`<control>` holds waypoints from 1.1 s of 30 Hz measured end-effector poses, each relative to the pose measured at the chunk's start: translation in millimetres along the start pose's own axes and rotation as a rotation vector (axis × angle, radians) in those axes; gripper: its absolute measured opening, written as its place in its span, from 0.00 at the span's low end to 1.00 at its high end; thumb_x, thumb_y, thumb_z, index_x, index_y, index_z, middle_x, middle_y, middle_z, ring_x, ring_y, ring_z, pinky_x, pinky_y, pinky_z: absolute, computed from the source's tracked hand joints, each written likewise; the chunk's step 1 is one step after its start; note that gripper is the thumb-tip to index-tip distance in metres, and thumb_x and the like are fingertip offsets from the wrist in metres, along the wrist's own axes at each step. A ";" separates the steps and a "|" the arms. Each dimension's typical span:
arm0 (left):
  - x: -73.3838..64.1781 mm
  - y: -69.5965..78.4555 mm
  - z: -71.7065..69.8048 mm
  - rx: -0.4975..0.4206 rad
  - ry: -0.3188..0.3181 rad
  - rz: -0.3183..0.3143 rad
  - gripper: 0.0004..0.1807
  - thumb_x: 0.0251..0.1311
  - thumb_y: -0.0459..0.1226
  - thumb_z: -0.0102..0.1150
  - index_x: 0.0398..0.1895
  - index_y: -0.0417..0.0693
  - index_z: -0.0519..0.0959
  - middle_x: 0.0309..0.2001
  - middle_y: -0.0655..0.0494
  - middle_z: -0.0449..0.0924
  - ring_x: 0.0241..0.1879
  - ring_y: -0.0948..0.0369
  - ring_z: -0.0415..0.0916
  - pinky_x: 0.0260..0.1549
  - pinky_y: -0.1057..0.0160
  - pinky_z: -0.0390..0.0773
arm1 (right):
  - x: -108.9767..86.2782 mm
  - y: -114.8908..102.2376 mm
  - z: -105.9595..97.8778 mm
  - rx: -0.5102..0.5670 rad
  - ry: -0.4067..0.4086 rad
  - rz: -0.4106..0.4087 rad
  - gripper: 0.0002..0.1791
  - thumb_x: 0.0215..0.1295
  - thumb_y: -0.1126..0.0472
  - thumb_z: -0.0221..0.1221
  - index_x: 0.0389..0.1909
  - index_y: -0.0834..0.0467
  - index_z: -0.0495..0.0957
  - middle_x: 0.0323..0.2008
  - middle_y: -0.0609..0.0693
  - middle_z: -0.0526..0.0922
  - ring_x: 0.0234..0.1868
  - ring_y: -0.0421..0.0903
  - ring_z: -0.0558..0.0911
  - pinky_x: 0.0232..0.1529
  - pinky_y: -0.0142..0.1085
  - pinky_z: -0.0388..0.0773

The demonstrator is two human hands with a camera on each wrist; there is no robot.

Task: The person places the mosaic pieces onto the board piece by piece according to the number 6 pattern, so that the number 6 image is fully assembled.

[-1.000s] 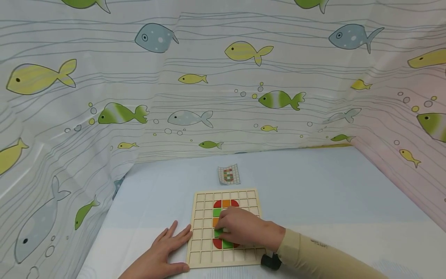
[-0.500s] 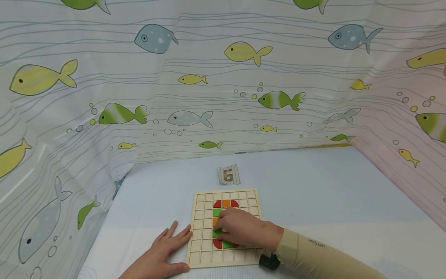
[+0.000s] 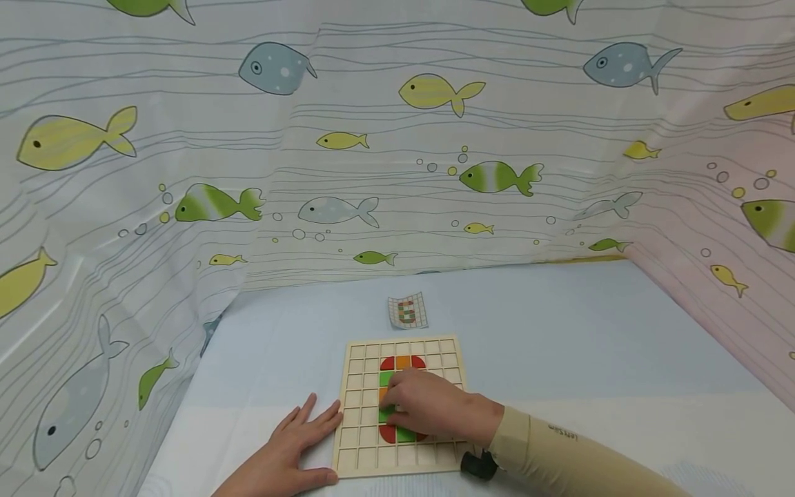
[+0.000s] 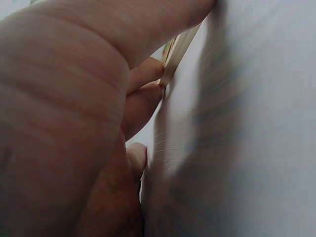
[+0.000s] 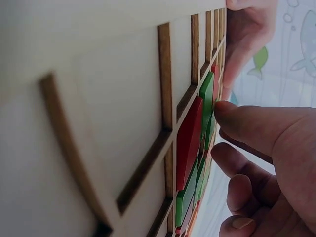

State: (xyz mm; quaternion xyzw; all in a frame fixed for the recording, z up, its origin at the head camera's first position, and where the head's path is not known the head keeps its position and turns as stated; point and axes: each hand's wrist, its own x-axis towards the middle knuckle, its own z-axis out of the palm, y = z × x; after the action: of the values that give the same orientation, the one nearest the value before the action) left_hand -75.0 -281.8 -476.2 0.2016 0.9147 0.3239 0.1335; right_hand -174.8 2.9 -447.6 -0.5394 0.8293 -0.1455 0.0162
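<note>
A wooden grid board (image 3: 366, 457) lies on the table with red, orange and green tiles set in its cells. My left hand (image 3: 298, 438) lies spread at the board's left side, fingertips and thumb against its edge. My right hand (image 3: 428, 407) is over the middle, its thumb and index finger pinching a green tile (image 3: 386, 415) in the left column of tiles. Above that tile show an orange tile (image 3: 383, 395) and another green tile (image 3: 386, 378). A red rounded tile (image 5: 189, 143) fills a corner cell in the right wrist view. My right hand hides some cells.
A small paper card (image 3: 408, 312) printed with a coloured grid pattern lies behind the board. A black device (image 3: 478, 465) is at my right wrist. A fish-patterned curtain (image 3: 385, 172) encloses the back and sides of the table.
The green tile at my right fingertips has shifted slightly left and now sits squarer with its cell. My right hand has moved a little left with it; my left hand stays put.
</note>
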 end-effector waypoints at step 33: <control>2.0 -1.6 -20.3 0.014 0.066 -0.064 0.45 0.56 0.62 0.64 0.76 0.61 0.62 0.76 0.62 0.55 0.75 0.49 0.47 0.70 0.66 0.50 | -65.3 105.2 -63.8 0.009 0.228 0.494 0.25 0.65 0.50 0.65 0.60 0.55 0.80 0.55 0.53 0.79 0.57 0.51 0.77 0.56 0.48 0.75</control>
State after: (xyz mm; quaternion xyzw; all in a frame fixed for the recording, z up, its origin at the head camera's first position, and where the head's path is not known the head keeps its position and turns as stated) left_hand -84.8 -293.0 -462.1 0.1623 0.9268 0.3195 0.1122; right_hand -252.9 115.5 -422.3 -0.3008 0.9315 -0.2006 -0.0400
